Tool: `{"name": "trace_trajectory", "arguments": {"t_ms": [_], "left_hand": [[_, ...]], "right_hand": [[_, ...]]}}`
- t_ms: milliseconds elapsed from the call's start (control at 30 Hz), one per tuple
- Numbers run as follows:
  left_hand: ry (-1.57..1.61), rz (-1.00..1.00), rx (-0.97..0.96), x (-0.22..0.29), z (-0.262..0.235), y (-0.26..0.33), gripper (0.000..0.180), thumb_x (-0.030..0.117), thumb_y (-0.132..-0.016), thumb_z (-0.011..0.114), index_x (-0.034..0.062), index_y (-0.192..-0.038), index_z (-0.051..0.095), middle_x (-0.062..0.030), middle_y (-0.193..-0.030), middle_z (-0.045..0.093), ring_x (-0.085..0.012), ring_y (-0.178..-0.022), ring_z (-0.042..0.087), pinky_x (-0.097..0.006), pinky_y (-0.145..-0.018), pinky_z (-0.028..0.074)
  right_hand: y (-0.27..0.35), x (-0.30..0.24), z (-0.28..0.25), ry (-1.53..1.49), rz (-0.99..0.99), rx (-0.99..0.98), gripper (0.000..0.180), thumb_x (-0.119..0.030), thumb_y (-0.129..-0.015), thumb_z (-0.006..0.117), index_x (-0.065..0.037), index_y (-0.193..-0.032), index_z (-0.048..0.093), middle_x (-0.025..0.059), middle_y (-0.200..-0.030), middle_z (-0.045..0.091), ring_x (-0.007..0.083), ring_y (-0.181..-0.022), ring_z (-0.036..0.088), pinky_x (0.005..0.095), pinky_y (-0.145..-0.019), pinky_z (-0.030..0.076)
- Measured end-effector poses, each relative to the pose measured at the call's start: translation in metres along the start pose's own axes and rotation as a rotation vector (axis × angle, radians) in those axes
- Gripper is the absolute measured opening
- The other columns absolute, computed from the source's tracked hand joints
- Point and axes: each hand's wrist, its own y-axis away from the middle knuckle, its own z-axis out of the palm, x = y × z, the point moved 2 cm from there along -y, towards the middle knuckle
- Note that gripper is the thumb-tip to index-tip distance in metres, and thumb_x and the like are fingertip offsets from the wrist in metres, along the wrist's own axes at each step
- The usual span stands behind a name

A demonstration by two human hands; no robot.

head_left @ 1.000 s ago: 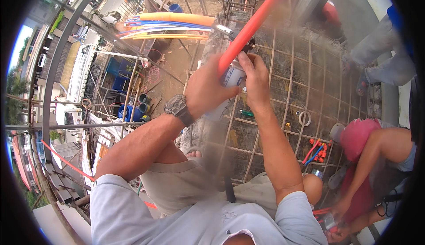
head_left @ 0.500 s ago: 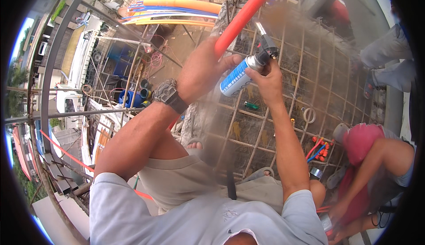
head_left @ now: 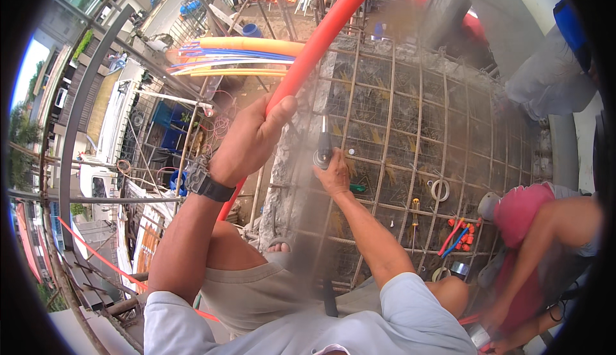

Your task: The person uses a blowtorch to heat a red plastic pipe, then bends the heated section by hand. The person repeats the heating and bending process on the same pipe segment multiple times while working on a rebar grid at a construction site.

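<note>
My left hand [head_left: 253, 138], with a dark watch on its wrist, is closed around a thick red pipe [head_left: 314, 56]. The pipe bends away to the upper right, and its lower part passes below my forearm. Just to the right, my right hand [head_left: 335, 175] grips a gas blowtorch [head_left: 325, 144]. The torch's metal nozzle [head_left: 325, 124] points away from me, beside the pipe but apart from it. Its canister is mostly hidden by my hand and a blur on the lens. No flame can be made out.
Steel rebar grid [head_left: 420, 124] spreads ahead and right. On it lie a green object [head_left: 357, 188], a tape roll [head_left: 440, 190], a yellow-handled screwdriver [head_left: 416, 212] and red and blue pieces [head_left: 454, 238]. Another person in a red cap [head_left: 523, 210] crouches at right. Orange conduits [head_left: 253, 45] lie beyond the edge.
My right hand has brought the blowtorch down and left, turning it so its canister is mostly hidden. My left hand has shifted left with the red pipe, still holding it.
</note>
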Motion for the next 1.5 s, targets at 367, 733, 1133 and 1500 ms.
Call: {"name": "trace_trajectory", "arguments": {"t_ms": [367, 733, 1133, 1500], "left_hand": [[0.202, -0.142, -0.380, -0.010, -0.030, 0.007, 0.074, 0.068, -0.115, 0.031, 0.0037, -0.095, 0.062, 0.0010, -0.058, 0.045, -0.0099, -0.045, 0.042, -0.029, -0.043, 0.036], [0.127, -0.187, -0.461, 0.004, -0.028, 0.015, 0.079, 0.075, -0.110, 0.039, 0.0032, -0.089, 0.063, 0.0034, -0.060, 0.043, -0.0094, -0.048, 0.043, -0.031, -0.042, 0.040], [0.211, -0.365, -0.732, 0.045, -0.056, 0.018, 0.078, 0.080, -0.105, 0.043, 0.0054, -0.093, 0.063, 0.0007, -0.065, 0.044, -0.0101, -0.051, 0.041, -0.029, -0.045, 0.036], [0.272, -0.534, -1.012, 0.029, -0.006, 0.085, 0.071, 0.072, -0.108, 0.048, 0.0032, -0.105, 0.065, 0.0003, -0.070, 0.048, -0.0100, -0.058, 0.046, -0.028, -0.050, 0.038]], "right_hand": [[0.027, -0.014, 0.000, 0.093, -0.045, -0.018, 0.096, -0.034, -0.083, 0.091, -0.004, -0.156, 0.036, 0.0224, -0.148, 0.049, 0.0431, -0.142, 0.048, 0.0495, -0.116, 0.047], [0.040, -0.003, -0.016, 0.226, -0.020, -0.233, 0.080, -0.037, -0.091, 0.083, 0.000, -0.152, 0.047, 0.0214, -0.149, 0.054, 0.0409, -0.140, 0.054, 0.0492, -0.115, 0.050], [-0.001, -0.118, -0.411, 0.273, -0.490, 0.710, 0.035, -0.032, -0.102, 0.076, -0.004, -0.123, 0.074, 0.0194, -0.121, 0.072, 0.0377, -0.115, 0.068, 0.0465, -0.096, 0.056], [0.043, -0.100, -0.443, 0.056, -0.283, -0.043, 0.046, -0.031, -0.102, 0.076, -0.003, -0.138, 0.065, 0.0179, -0.124, 0.072, 0.0358, -0.109, 0.072, 0.0428, -0.095, 0.055]]}}
